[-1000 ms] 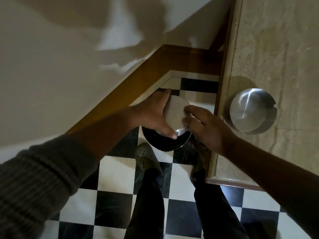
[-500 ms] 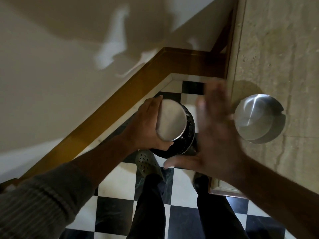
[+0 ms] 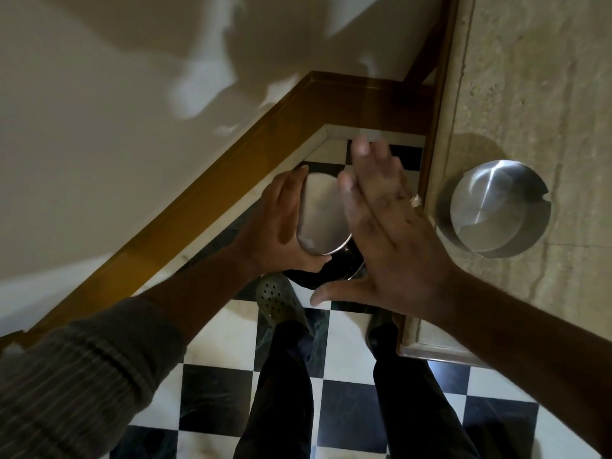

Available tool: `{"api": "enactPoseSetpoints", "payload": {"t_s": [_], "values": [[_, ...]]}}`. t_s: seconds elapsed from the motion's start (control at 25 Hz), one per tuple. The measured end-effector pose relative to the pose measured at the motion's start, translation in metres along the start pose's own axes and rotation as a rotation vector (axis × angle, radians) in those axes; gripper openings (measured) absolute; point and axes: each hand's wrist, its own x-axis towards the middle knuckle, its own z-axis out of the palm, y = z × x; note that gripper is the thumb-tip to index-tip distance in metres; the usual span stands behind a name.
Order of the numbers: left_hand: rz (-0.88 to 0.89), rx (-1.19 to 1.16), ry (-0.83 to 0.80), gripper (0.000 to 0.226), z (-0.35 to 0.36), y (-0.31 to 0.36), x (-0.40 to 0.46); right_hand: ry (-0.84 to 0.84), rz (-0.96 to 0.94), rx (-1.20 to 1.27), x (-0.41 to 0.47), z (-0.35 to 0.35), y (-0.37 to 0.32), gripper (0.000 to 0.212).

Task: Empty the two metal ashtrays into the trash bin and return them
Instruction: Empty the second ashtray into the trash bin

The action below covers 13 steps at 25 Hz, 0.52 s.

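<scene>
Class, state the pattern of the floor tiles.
Black-and-white checkerboard floor tiles, best seen in the head view.

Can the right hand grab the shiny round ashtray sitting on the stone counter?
Probably yes. The right hand is open and empty, and the round metal ashtray on the beige stone counter sits just to its right with nothing between them.

Dim indoor light, big shadows on wall (image 3: 99,127), motion-blurred right hand (image 3: 387,233).
</scene>
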Motion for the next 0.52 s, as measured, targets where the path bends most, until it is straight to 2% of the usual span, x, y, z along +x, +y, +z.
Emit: {"api": "enactPoseSetpoints", "payload": {"t_s": [0.04, 0.12, 0.16, 0.2, 0.28, 0.4, 0.52], "values": [[-0.015, -0.020, 0.010, 0.134, 0.000, 0.002, -0.002, -0.048, -0.014, -0.045, 0.000, 0.004, 0.003, 0.130], [-0.032, -0.046, 0.029, 0.135, 0.001, 0.010, -0.008, -0.437, -0.057, -0.166, -0.006, 0.024, 0.006, 0.144], [-0.035, -0.047, 0.024, 0.134, 0.001, 0.014, -0.012, -0.584, -0.055, -0.190, -0.012, 0.035, 0.007, 0.148], [-0.044, -0.053, 0.018, 0.135, 0.000, 0.015, -0.015, -0.651, -0.061, -0.207, -0.014, 0.042, 0.010, 0.147], [-0.062, -0.080, 0.028, 0.136, 0.001, 0.017, -0.019, -0.623, -0.086, -0.168, -0.013, 0.045, 0.011, 0.130], [-0.089, -0.121, 0.014, 0.136, 0.002, 0.020, -0.021, -0.375, -0.061, -0.110, -0.016, 0.046, 0.014, 0.070], [-0.194, -0.184, -0.023, 0.129, -0.006, 0.023, -0.018, -0.274, 0.015, 0.011, -0.021, 0.041, 0.020, 0.051]]}}
